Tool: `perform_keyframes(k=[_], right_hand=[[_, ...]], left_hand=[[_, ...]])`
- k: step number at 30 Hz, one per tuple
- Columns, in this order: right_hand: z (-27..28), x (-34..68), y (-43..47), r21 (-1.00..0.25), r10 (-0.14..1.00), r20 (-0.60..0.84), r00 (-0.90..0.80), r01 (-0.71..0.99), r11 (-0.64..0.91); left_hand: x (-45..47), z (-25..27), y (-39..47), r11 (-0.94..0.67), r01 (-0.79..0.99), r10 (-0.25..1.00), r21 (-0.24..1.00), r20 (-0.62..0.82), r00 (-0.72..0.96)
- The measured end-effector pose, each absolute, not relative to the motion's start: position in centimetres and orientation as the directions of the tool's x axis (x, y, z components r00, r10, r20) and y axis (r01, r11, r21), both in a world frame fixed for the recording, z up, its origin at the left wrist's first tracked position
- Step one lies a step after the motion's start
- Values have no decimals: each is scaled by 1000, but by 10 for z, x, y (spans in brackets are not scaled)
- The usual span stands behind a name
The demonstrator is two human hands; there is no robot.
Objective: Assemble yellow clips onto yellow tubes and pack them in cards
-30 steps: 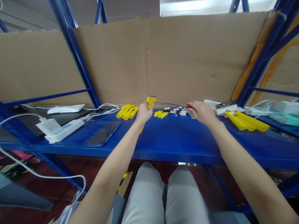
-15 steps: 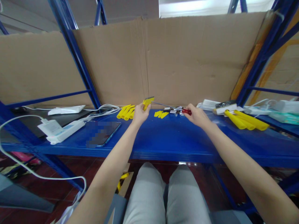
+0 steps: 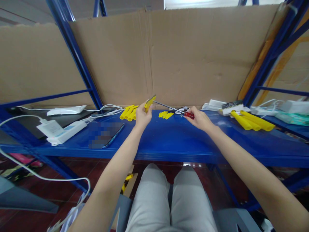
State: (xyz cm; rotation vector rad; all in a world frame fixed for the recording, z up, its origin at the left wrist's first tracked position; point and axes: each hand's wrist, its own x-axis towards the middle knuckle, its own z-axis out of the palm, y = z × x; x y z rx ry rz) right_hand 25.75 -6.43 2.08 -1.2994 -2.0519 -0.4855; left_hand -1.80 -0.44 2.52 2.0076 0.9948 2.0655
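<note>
My left hand (image 3: 143, 116) is closed on a yellow scraper head (image 3: 150, 102) with a thin dark edge, held up and tilted above the blue shelf. A screwdriver (image 3: 189, 115) with a red handle and long metal shaft is gripped in my right hand (image 3: 200, 119). Its shaft points left, and the tip is close to the scraper head; whether they touch, I cannot tell. Small flat yellow pieces (image 3: 166, 115) lie on the shelf between my hands. Small metal and dark parts (image 3: 180, 110) lie behind the screwdriver. Yellow tubular handles (image 3: 129, 113) rest beside my left hand.
More yellow handles (image 3: 253, 121) lie at the right by a black-and-white box (image 3: 232, 107). At the left are a phone (image 3: 113, 137), a white power strip (image 3: 69, 132) and cables. A cardboard sheet (image 3: 193, 58) stands behind the blue shelf (image 3: 173, 140).
The scraper head has turned in my left hand and is now seen more edge-on. My right hand and the screwdriver have moved slightly left. The whole view has shifted a little.
</note>
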Motion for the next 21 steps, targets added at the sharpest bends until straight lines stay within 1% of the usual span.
perform_keyframes(k=[4,8,12,16,21], right_hand=[[17,259,-62,35,620,730,-286,922,385],[18,257,-64,73,636,707,-307,928,367],[20,256,-66,62,649,680,-342,908,414],[20,257,-66,3,676,672,-303,913,407],[21,254,-68,69,680,664,-310,931,358]], left_hand=[[-18,21,0,-797,405,443,449,889,-113],[-19,18,3,-807,407,421,428,900,-113],[-21,15,8,-793,384,463,472,878,-122],[-19,14,9,-778,378,490,501,861,-135],[-18,15,9,-748,374,522,548,834,-179]])
